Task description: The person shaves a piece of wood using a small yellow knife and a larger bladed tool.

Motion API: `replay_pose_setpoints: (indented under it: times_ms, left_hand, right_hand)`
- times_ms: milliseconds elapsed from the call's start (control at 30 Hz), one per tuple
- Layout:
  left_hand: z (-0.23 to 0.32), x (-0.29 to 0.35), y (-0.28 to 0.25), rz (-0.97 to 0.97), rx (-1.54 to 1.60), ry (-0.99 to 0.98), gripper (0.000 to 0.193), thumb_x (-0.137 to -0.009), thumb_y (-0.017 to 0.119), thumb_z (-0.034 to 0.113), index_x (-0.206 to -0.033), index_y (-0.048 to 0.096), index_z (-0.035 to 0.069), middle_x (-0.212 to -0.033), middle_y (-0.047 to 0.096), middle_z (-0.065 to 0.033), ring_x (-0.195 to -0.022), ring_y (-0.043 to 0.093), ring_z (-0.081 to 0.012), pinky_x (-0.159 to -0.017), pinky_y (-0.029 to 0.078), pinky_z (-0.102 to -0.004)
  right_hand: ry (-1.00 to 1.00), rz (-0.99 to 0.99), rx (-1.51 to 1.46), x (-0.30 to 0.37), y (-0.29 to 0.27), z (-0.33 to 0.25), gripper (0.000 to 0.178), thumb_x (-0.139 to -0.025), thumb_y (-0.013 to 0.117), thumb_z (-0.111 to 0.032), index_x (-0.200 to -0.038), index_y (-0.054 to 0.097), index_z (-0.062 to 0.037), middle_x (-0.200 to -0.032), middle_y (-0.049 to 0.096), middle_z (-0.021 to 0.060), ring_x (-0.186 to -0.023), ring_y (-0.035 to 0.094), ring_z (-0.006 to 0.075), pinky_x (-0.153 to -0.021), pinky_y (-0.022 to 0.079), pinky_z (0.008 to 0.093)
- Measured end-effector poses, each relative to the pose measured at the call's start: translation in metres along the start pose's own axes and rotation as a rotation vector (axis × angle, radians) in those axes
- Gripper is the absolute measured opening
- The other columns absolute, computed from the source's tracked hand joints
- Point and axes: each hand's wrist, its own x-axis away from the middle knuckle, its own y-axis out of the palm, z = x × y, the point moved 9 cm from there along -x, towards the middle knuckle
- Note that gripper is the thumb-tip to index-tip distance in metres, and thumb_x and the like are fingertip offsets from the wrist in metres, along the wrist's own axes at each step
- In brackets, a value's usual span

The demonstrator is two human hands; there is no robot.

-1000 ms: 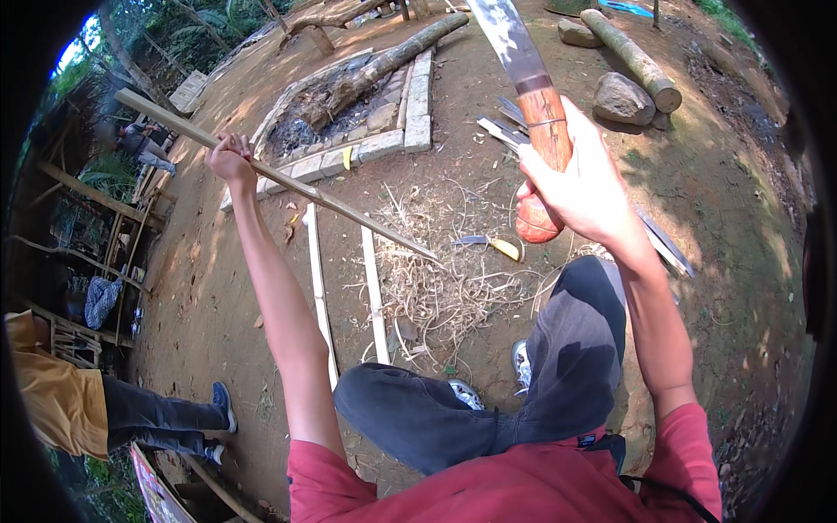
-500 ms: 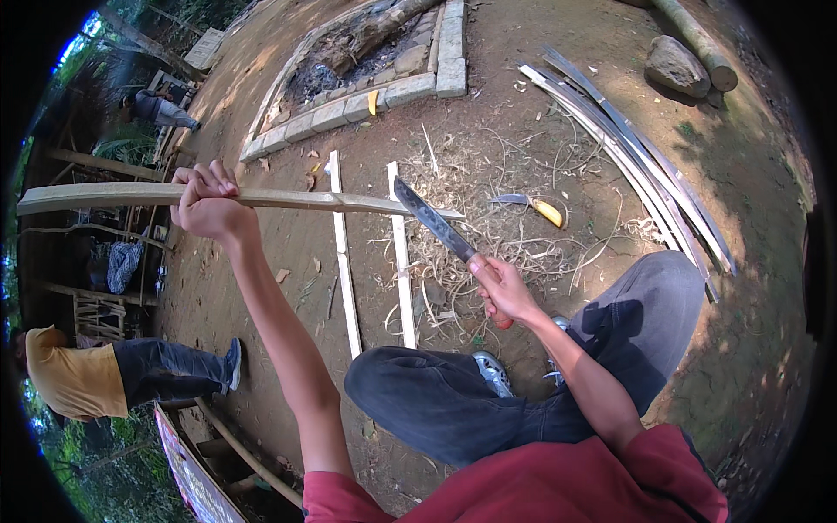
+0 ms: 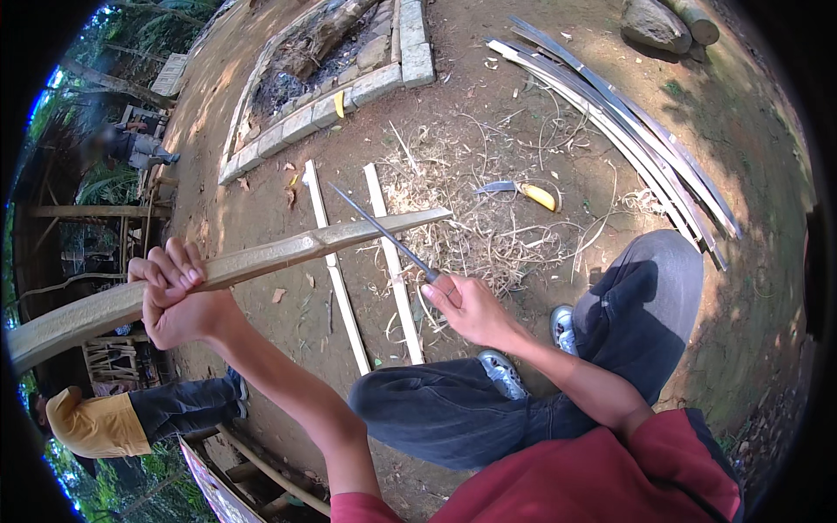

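My left hand [image 3: 181, 296] is closed around a long pale strip of split bamboo [image 3: 270, 260], raised and tilted, its thin end pointing right over the ground. In my right hand [image 3: 475, 312] is a machete [image 3: 390, 235], held by its wooden handle. The blade is seen nearly edge-on and crosses the strip towards its thin end; whether it touches cannot be told. Two more pale strips, one on the left [image 3: 343, 301] and one on the right [image 3: 399, 292], lie side by side on the dirt below.
A small knife with a yellow handle [image 3: 538, 196] lies by curled shavings [image 3: 488, 240]. Long bamboo strips [image 3: 623, 131] are bundled at the right, near a rock [image 3: 654, 28]. A stone-edged fire pit [image 3: 375, 84] stands at the back. A person in a yellow shirt [image 3: 105, 424] is at the left.
My left hand has come lower and to the left, tilting the strip so its thin end points up. My right hand has shifted left and lower, and the machete blade has turned edge-on.
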Motion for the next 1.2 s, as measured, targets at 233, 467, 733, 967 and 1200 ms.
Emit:
replay_pose_setpoints:
  times_ms: [233,467,733,967,1200]
  left_hand:
    - [0.016,0.009,0.012,-0.021,-0.006,-0.018,0.013,-0.054,0.043,0.008,-0.062,0.033,0.008,-0.051,0.03,-0.0059,-0.044,0.029,-0.0145,-0.04,0.028,-0.0238]
    - [0.001,0.0,0.003,0.02,-0.039,-0.087,0.023,-0.043,0.046,0.011,-0.056,0.028,0.011,-0.05,0.027,-0.0055,-0.045,0.027,-0.0159,-0.043,0.026,-0.0253]
    - [0.005,-0.003,-0.014,-0.045,-0.028,-0.111,0.024,-0.042,0.045,0.011,-0.058,0.027,0.012,-0.05,0.027,-0.0039,-0.045,0.027,-0.0148,-0.043,0.027,-0.0228]
    - [0.0,0.012,0.023,-0.109,0.059,-0.075,0.024,-0.041,0.041,0.008,-0.061,0.028,0.011,-0.048,0.025,-0.0026,-0.043,0.024,-0.0135,-0.04,0.027,-0.0194]
    - [0.002,0.007,0.026,-0.132,0.018,-0.06,0.025,-0.039,0.043,0.008,-0.06,0.029,0.012,-0.047,0.027,-0.0019,-0.042,0.025,-0.0127,-0.039,0.025,-0.0204]
  right_hand:
    - [0.075,0.035,0.064,-0.02,0.013,0.052,0.036,-0.097,0.054,-0.027,-0.095,0.056,0.0082,-0.049,0.053,0.0071,-0.039,0.052,0.0166,-0.04,0.042,0.0368]
    - [0.012,-0.014,-0.045,0.0,0.011,-0.002,0.031,-0.093,0.06,-0.023,-0.097,0.053,0.0064,-0.058,0.059,0.0143,-0.054,0.064,0.0283,-0.049,0.044,0.0398]
    - [-0.06,-0.016,-0.099,-0.007,0.016,-0.02,0.027,-0.095,0.057,-0.02,-0.107,0.045,0.0007,-0.065,0.062,0.0156,-0.055,0.064,0.0326,-0.048,0.044,0.0399]
    - [-0.138,0.022,-0.028,-0.003,0.012,-0.018,0.019,-0.1,0.042,-0.018,-0.109,0.037,-0.0018,-0.063,0.056,0.012,-0.044,0.056,0.0276,-0.041,0.041,0.0412]
    - [-0.066,-0.065,-0.132,0.007,0.0,-0.029,0.027,-0.099,0.046,-0.014,-0.122,0.036,-0.0043,-0.061,0.052,0.0056,-0.047,0.055,0.0179,-0.042,0.037,0.0352]
